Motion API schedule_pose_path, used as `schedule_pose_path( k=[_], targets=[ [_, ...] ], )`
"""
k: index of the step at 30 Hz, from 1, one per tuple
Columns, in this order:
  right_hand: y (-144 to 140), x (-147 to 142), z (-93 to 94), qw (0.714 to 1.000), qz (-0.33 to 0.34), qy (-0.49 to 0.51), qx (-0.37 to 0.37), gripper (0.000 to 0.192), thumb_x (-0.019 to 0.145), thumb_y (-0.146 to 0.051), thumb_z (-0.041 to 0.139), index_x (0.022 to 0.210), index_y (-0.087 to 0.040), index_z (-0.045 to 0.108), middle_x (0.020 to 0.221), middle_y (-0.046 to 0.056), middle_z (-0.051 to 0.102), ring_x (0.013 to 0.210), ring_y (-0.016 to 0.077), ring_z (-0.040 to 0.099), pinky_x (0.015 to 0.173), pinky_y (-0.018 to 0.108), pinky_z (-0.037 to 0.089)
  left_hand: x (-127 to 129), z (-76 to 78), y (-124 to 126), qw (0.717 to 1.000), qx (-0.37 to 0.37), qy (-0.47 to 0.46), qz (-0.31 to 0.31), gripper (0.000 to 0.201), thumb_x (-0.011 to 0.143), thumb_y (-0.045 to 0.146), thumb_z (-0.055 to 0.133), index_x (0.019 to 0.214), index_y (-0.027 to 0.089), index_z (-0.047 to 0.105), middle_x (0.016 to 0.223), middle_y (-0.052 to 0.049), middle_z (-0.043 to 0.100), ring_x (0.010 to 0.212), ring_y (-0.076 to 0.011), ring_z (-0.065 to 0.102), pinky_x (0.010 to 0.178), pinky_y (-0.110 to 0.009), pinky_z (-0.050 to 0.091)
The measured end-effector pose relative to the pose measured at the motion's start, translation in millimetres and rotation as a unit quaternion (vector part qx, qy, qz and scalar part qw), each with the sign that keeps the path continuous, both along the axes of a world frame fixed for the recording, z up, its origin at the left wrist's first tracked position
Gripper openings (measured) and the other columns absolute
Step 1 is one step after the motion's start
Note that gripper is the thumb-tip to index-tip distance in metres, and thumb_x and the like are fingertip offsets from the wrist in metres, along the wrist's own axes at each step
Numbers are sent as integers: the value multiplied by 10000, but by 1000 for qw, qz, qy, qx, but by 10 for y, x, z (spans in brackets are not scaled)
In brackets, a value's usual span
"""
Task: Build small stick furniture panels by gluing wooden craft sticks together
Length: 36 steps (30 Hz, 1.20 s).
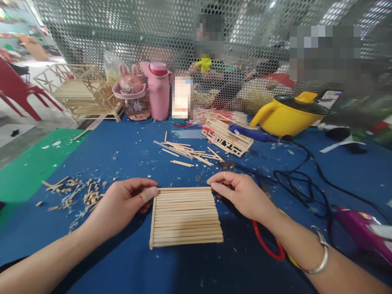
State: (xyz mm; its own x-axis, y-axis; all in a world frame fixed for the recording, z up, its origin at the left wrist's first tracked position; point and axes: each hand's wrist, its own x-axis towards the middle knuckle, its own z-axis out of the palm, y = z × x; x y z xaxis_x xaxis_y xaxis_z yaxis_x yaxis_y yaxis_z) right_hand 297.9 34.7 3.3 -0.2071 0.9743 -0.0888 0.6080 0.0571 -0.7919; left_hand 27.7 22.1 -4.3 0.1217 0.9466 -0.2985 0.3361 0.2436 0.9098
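A flat panel of wooden sticks (186,216) laid side by side is in front of me on the blue table. A single stick edges its left side, and the right ends of the rows are uneven. My left hand (134,194) pinches the panel's upper left corner between thumb and fingers. At the upper right corner, my right hand (235,190) has its thumb and forefinger closed on the panel's edge. Its other fingers are partly hidden. A silver bracelet (323,255) circles my right wrist.
Loose sticks (192,152) lie beyond the panel, with cut scraps (92,195) at left. A stick frame (228,136), blue-handled tool (251,132), black cord (306,175) and yellow pot (290,116) stand right. Red-handled pliers (269,243) lie under my right forearm. A pink bottle (159,94) stands behind.
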Motion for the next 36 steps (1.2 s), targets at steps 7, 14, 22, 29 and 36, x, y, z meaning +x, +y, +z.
schedule_pose_path(
  k=[7, 14, 22, 29, 36],
  targets=[
    [4, 14, 14, 1000, 24, -12, 6, 174, 821, -310, 535, 797, -200, 667, 674, -10, 655, 610, 121, 587, 596, 234, 461, 15, -8, 25, 999, -31, -12, 0, 390, 721, 486, 645, 916, 151, 694, 651, -5, 645, 558, -102, 526, 542, -219, 464],
    [14, 28, 5, 999, 34, -18, 0, 201, 814, -351, 553, 831, -205, 691, 758, 4, 701, 684, 143, 624, 646, 246, 474, 13, -40, 26, 1000, -23, -19, -3, 431, 722, 500, 641, 964, 149, 711, 711, -40, 688, 599, -134, 580, 576, -259, 498],
    [0, -29, 56, 998, 16, -55, 4, 199, 802, -348, 563, 767, -214, 705, 712, -10, 701, 643, 135, 609, 625, 243, 453, 18, -92, 24, 999, -22, -27, 6, 420, 725, 500, 643, 970, 166, 705, 764, -41, 706, 660, -160, 625, 662, -300, 523],
    [7, -10, 59, 999, 12, -31, -18, 203, 803, -344, 547, 833, -208, 693, 713, 4, 686, 643, 140, 606, 646, 263, 463, 33, -47, 1, 1000, -25, -18, 2, 431, 734, 506, 630, 971, 150, 686, 711, -24, 668, 646, -147, 601, 647, -284, 513],
    [-17, 33, 33, 997, -3, 63, -54, 280, 821, -291, 500, 1080, -190, 537, 673, -7, 638, 569, 125, 574, 601, 270, 482, -46, 10, -6, 1000, -5, -2, -14, 609, 778, 567, 539, 1249, 186, 478, 645, 28, 593, 509, -123, 539, 494, -262, 474]
  ],
)
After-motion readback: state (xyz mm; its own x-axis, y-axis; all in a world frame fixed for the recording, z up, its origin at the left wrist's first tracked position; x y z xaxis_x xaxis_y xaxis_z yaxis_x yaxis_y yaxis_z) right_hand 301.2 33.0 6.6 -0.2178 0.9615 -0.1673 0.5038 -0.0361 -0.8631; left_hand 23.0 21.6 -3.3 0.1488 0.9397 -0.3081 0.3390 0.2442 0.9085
